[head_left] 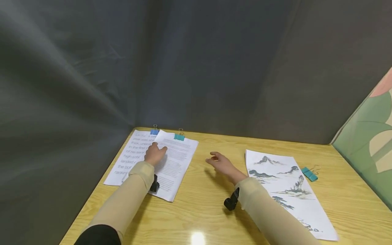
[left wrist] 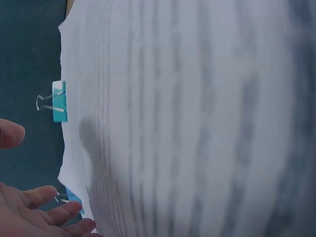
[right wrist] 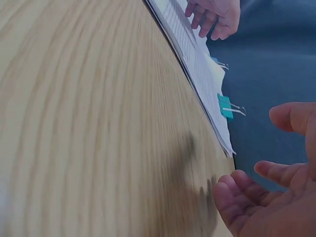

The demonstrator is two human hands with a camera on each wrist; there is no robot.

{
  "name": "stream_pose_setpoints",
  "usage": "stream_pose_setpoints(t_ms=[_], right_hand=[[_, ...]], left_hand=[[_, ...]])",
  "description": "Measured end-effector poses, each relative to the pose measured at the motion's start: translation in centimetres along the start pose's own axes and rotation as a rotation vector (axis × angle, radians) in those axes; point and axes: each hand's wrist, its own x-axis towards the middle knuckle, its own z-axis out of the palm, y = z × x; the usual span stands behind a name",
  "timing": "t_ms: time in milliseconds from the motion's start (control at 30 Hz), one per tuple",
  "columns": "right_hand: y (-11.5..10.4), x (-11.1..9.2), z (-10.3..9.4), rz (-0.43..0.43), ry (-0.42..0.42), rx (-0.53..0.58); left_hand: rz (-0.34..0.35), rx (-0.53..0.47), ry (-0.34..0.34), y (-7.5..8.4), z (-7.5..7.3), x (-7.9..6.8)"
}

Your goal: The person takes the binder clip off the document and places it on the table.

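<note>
Two paper stacks lie at the left, partly overlapping. The upper stack of small-print sheets (head_left: pixel 171 163) carries a teal binder clip (head_left: pixel 179 136) on its top edge. Under its left side lies a large-print stack (head_left: pixel 130 154) with a blue binder clip (head_left: pixel 154 131). My left hand (head_left: pixel 155 154) hovers over the overlap with loosely spread fingers, and nothing is in it. In the right wrist view the left hand (right wrist: pixel 215 17) appears above the paper. Over the bare wood, between the printed stack and a landscape-painting stack (head_left: pixel 278 190), my right hand (head_left: pixel 224 165) holds nothing, its fingers relaxed.
A loose teal binder clip (head_left: pixel 310 174) lies just right of the painting sheets. The wooden table (head_left: pixel 202 211) ends at a dark curtain (head_left: pixel 208 68) behind and at the left. A patterned panel (head_left: pixel 370 136) stands along the right side.
</note>
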Motion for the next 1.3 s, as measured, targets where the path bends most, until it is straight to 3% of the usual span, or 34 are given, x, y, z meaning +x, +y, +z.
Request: stream_pose_setpoints(t_ms=[333, 633, 833, 1033, 1300], right_hand=[[-0.9, 1.2, 3.0, 0.038, -0.023, 0.101], [-1.5, 1.9, 5.1, 0.080, -0.043, 0.247], [-1.5, 2.1, 5.5, 0.122, -0.026, 0.441], [-1.5, 2.0, 5.2, 0.145, -0.036, 0.507], [-1.3, 1.8, 4.6, 0.166, -0.003, 0.633]], left_hand=[[-0.024, -0.011, -0.001, -1.4, -1.9, 0.3], [-0.031, -0.055, 0.006, -2.3, -2.7, 0.3], [-0.018, -0.132, -0.033, -2.1, -2.5, 0.2], [-0.026, -0.150, -0.030, -1.5, -2.2, -0.1], [-0.058, -0.204, -0.076, -1.0, -2.0, -0.4]])
